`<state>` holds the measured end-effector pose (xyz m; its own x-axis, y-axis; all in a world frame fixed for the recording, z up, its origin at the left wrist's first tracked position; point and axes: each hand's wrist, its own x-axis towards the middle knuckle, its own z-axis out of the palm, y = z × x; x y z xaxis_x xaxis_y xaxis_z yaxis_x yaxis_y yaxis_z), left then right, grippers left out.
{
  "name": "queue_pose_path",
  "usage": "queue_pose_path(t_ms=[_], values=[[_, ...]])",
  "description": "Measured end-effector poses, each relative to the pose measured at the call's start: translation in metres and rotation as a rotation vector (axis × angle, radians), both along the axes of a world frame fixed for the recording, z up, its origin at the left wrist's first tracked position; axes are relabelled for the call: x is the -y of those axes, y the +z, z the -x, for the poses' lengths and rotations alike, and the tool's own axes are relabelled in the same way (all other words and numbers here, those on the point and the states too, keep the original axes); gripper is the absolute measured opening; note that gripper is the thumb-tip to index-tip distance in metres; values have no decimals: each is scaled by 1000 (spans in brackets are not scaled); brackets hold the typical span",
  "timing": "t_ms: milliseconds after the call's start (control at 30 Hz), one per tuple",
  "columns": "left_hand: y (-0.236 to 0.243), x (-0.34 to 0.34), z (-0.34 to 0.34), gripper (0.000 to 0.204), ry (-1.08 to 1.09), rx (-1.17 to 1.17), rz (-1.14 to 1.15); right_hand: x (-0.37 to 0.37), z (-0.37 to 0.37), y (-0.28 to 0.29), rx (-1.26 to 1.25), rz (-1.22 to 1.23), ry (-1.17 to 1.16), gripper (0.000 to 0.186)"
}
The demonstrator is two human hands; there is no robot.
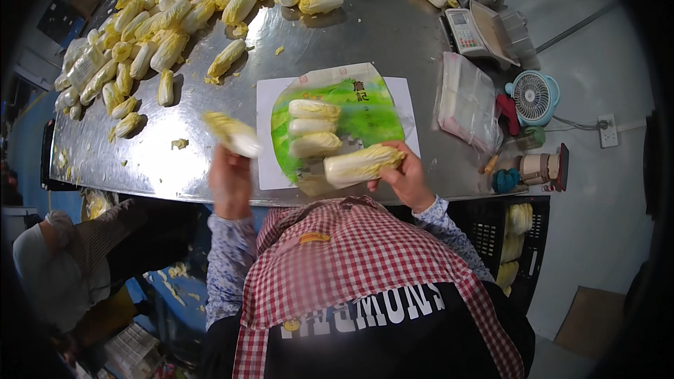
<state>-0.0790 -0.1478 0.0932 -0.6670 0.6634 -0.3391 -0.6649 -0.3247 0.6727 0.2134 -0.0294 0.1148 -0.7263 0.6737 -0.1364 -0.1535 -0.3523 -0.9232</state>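
Observation:
My left hand (232, 181), smeared by motion, is closed round the lower end of a small napa cabbage (235, 133) left of a white sheet (268, 168). In my right hand (409, 181) is a bigger napa cabbage (359, 164), gripped by its right end and lying sideways over the sheet's front part. A green and clear plastic bag (375, 121) lies flat on that sheet. On the bag, three cabbages (314, 126) sit in a column, one behind another, just beyond the cabbage in my right hand.
Many napa cabbages (168, 17) are heaped on the metal table (302, 45) at the far left. To the right are clear plastic bags (467, 98), a scale (465, 34) and a small fan (533, 95). A black crate (537, 238) holding cabbages stands below. Another person (77, 253) is at the left.

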Motion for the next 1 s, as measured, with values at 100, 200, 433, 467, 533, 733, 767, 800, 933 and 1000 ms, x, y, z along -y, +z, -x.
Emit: queue_pose_path(t_ms=[100, 200, 433, 467, 533, 733, 767, 800, 933, 1000], values=[[-31, 13, 73, 25, 259, -326, -24, 0, -2, 4, -47, 3, -110, 39], [-41, 16, 124, 20, 594, -1165, 718, 1, -3, 5, 1, -164, -106, 39], [-53, 31, 132, 64, 312, -1542, 1449, -6, -11, 3, 160, -807, -176, 43], [-55, 27, 125, 60, 277, -1511, 1185, -4, -11, 5, 180, -836, -196, 44], [-83, 16, 112, 52, 159, -1528, 866, -5, -11, 8, 216, -904, -184, 47], [-14, -38, -40, 63, -891, -346, 31, -6, -10, 12, 197, -960, -123, 56], [-8, -42, -54, 66, -962, -101, -101, -5, -9, 14, 178, -947, -113, 58], [0, -47, -63, 63, -1027, 7, -134, -5, -7, 17, 195, -987, -83, 61], [7, -58, -77, 50, -1173, 57, -220, -3, -10, 17, 208, -951, -77, 73], [12, -57, -84, 47, -1079, -53, -240, 0, -12, 11, 142, -752, -145, 74]])
